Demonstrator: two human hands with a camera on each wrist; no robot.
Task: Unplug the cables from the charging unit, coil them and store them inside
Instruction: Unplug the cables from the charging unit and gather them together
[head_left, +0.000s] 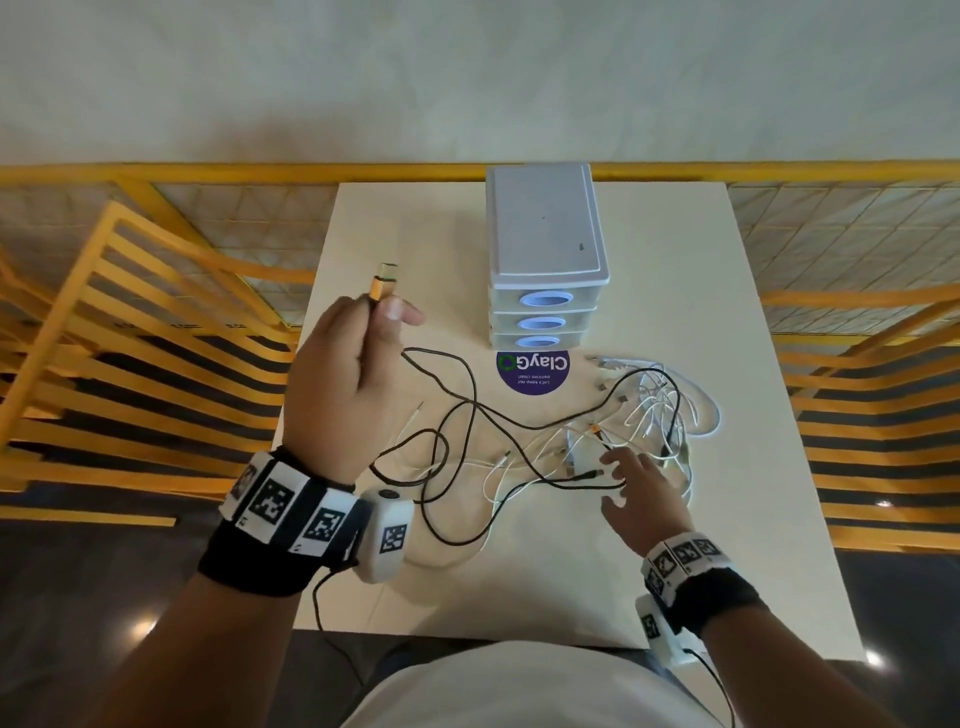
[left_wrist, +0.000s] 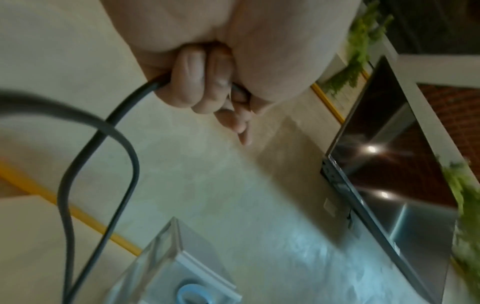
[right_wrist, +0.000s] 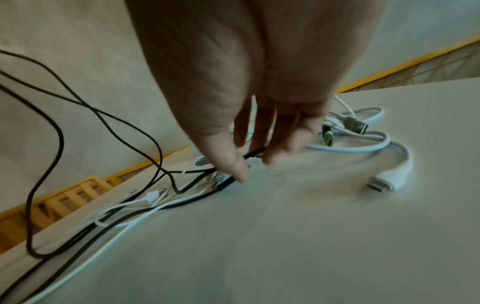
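My left hand (head_left: 374, 317) is raised over the table's left side. It grips a black cable (head_left: 467, 395) just below its orange plug (head_left: 383, 282), which sticks up above the fingers. In the left wrist view the curled fingers (left_wrist: 205, 86) wrap the black cable (left_wrist: 122, 111). My right hand (head_left: 621, 480) reaches down with straight, spread fingers into a tangle of black and white cables (head_left: 649, 415). Its fingertips (right_wrist: 240, 171) touch the table beside a black plug (right_wrist: 255, 153). A white block (head_left: 584, 453) lies partly hidden under the tangle.
A white three-drawer box (head_left: 545, 244) with blue handles stands at the back of the white table (head_left: 727, 519), all drawers closed. A round purple sticker (head_left: 532, 371) lies before it. A thick white cable ends in a plug (right_wrist: 381, 183). Yellow slatted chairs (head_left: 130, 338) flank the table.
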